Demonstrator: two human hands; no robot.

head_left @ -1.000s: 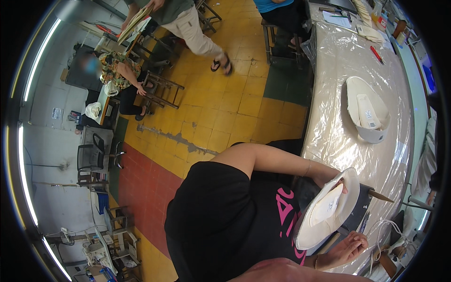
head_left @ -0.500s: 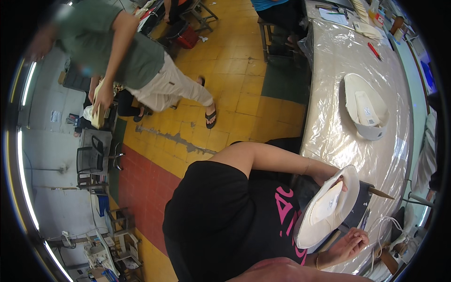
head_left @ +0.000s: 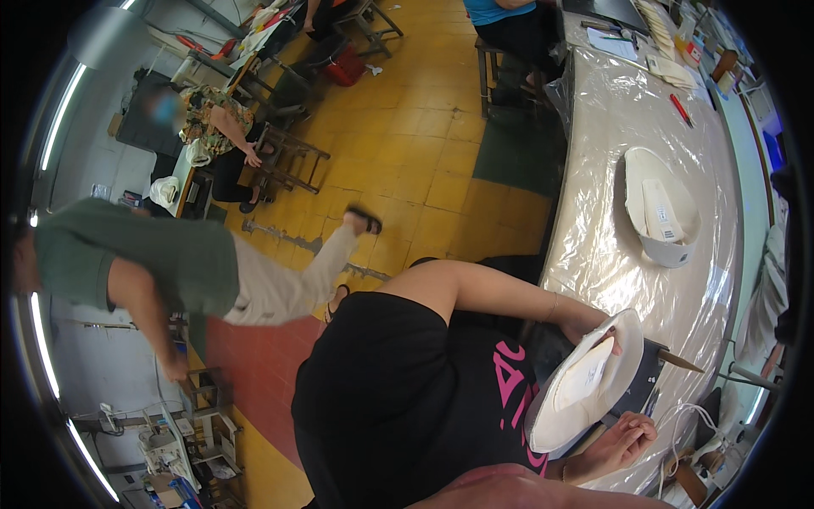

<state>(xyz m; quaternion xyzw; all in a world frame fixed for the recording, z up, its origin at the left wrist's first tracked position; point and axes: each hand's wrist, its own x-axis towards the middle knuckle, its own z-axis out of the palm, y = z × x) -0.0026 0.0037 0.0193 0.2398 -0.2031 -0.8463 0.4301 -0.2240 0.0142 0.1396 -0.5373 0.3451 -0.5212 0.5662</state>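
Note:
A cream oval shell-like piece is tilted up in front of my black shirt, over the table edge. My left hand grips its upper rim, thumb inside and the other fingers mostly hidden behind it. Within its hollow lies a pale flat piece with a white label. Below the shell, apart from it, my right hand has its fingers curled together. Whatever they might hold is too small to make out. A second cream shell rests on the table, another labelled pale strip inside it.
Clear plastic sheeting covers the long table. A pointed wooden stick and a white cable lie close to my hands. Farther off are a red-handled tool and papers. A person in green walks behind; others sit on stools.
The person in green has moved down and left across the floor, uncovering a seated person in a patterned top. My hands and the shell have hardly moved; the view has tilted slightly.

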